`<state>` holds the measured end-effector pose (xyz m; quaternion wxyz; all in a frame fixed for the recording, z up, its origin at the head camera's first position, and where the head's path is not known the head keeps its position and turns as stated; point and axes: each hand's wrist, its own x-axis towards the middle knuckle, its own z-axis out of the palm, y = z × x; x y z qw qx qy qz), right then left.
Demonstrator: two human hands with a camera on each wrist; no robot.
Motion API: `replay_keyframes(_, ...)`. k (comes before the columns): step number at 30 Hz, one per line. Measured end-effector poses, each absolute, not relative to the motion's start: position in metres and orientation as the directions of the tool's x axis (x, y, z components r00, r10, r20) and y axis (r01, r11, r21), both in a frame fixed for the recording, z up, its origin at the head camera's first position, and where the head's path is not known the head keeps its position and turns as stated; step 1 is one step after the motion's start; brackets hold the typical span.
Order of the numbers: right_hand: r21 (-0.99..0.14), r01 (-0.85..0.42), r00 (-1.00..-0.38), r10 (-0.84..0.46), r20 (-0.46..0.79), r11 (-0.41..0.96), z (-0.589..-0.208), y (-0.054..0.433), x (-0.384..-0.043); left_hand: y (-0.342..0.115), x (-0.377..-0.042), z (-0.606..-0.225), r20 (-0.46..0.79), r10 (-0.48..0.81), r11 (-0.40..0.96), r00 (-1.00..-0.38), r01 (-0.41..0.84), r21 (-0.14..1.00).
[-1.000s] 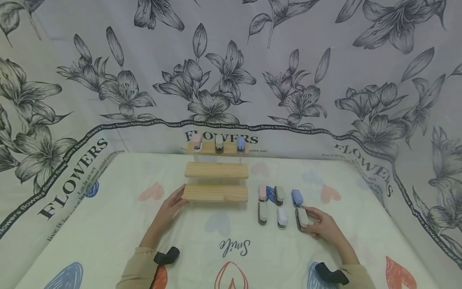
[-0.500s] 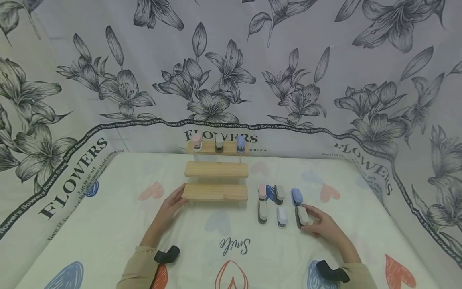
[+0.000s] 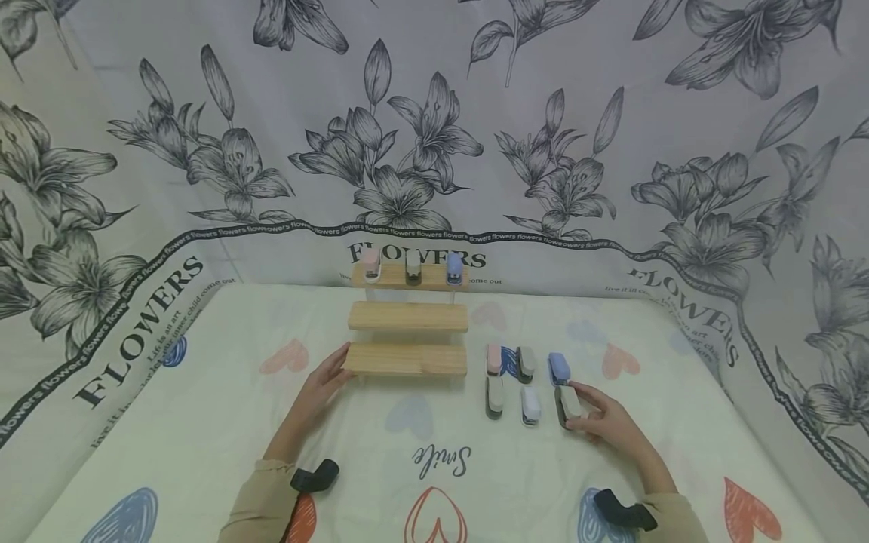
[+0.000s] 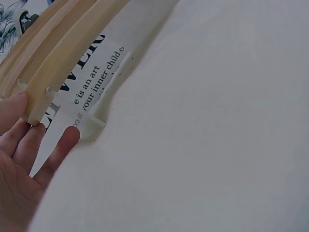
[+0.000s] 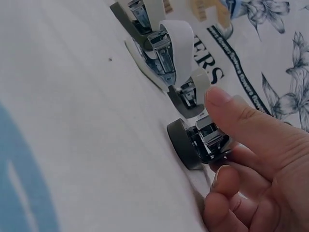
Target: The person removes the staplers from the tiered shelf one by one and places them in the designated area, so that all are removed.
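In the head view my left hand (image 3: pixel 324 386) is at the left end of a three-tier wooden display rack (image 3: pixel 407 359). The left wrist view has its thumb over the end of the lowest board (image 4: pixel 58 63) and fingers beneath, gripping it. My right hand (image 3: pixel 614 428) holds a light grey mini stapler (image 3: pixel 569 404), front right of a two-row group on the cloth. Thumb and fingers pinch its sides in the right wrist view, its dark base (image 5: pixel 182 145) close to the cloth. Directly behind it lies a blue stapler (image 3: pixel 560 367).
Left of the held stapler lie a white stapler (image 3: pixel 530 406), another grey one (image 3: pixel 494 397), and behind them a pink (image 3: pixel 493 360) and a grey-beige one (image 3: pixel 525 363). Pink (image 3: pixel 370 264), grey (image 3: pixel 413 267) and blue (image 3: pixel 454 268) staplers stand on the top board. Flower-printed fabric (image 3: pixel 434 173) hangs behind.
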<state>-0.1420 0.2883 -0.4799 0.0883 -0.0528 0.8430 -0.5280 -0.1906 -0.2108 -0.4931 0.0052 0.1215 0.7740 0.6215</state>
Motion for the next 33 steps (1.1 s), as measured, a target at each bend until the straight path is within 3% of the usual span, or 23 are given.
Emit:
replay_keyframes(13,-0.851,0.048,-0.972,-0.170,-0.159,0.522,-0.473,0.288,-0.136,-0.209,-0.192,-0.495,0.137,0.213,0.200,-0.967,0.180,0.963)
replay_keyframes(20,-0.839,0.080,-0.987,-0.073,-0.141,0.539,-0.464,0.289,-0.136,-0.210,-0.192,-0.499,0.133,0.223,0.158,-0.966,0.171,0.972)
replay_keyframes(25,-0.886,-0.044,-0.993,-0.119,-0.012,0.461,-0.452,0.284,-0.144,-0.212,-0.185,-0.499,0.111,0.208,0.162,-0.972,0.146,0.976)
replay_keyframes(33,-0.922,-0.215,-0.947,-0.299,0.117,0.322,-0.414,0.241,-0.190,-0.213,-0.191,-0.497,0.146,0.209,0.178,-0.967,0.184,0.967)
